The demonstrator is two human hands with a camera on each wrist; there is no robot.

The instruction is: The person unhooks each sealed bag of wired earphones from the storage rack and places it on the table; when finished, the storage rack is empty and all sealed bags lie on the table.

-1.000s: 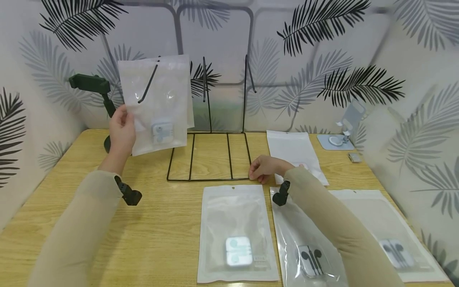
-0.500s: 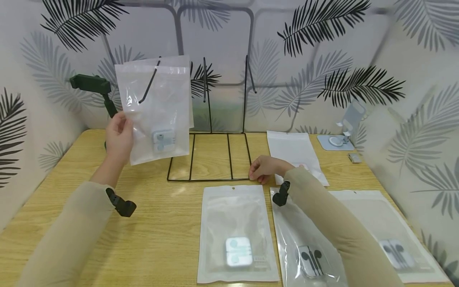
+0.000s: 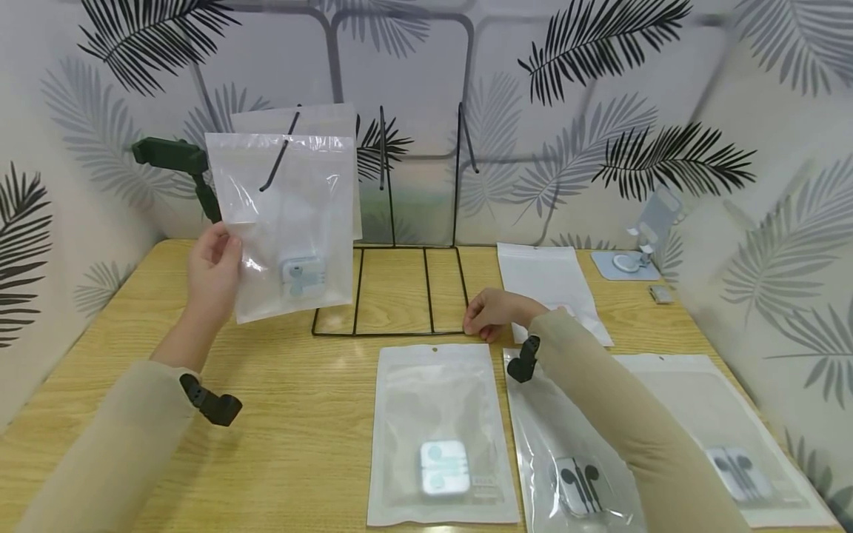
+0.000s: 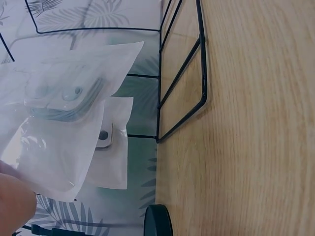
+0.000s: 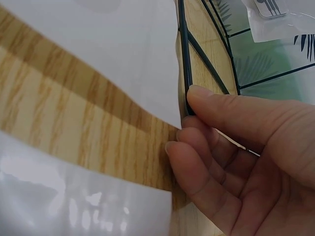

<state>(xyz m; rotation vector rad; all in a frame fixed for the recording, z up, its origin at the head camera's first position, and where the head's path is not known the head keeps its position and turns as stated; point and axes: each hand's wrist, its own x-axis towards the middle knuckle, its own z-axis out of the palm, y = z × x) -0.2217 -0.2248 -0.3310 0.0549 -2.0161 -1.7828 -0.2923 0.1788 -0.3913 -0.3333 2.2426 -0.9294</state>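
My left hand [image 3: 215,270] pinches the left edge of a clear-fronted zip bag [image 3: 300,215] with white-cased earphones [image 3: 303,276] inside. A black hook [image 3: 275,169] of the wire rack passes through the top of this bag. Behind it hangs another bag [image 3: 333,115], mostly covered; in the left wrist view this rear bag [image 4: 115,167] also shows a white case. My right hand [image 3: 492,312] pinches the front right corner of the black wire rack's base [image 3: 393,334]. In the right wrist view, thumb and fingers meet around the dark rack wire [image 5: 186,64].
Earphone bags lie flat on the wooden table [image 3: 280,414]: one in front [image 3: 436,400], one partly under the right forearm [image 3: 533,437], one at far right [image 3: 673,377]. A white bag [image 3: 543,270], a phone stand [image 3: 626,263] and a dark green holder [image 3: 169,155] stand around the rack.
My left hand has moved down and toward me, drawing the front bag along the hook, away from the bag behind. My right hand keeps its place on the rack.
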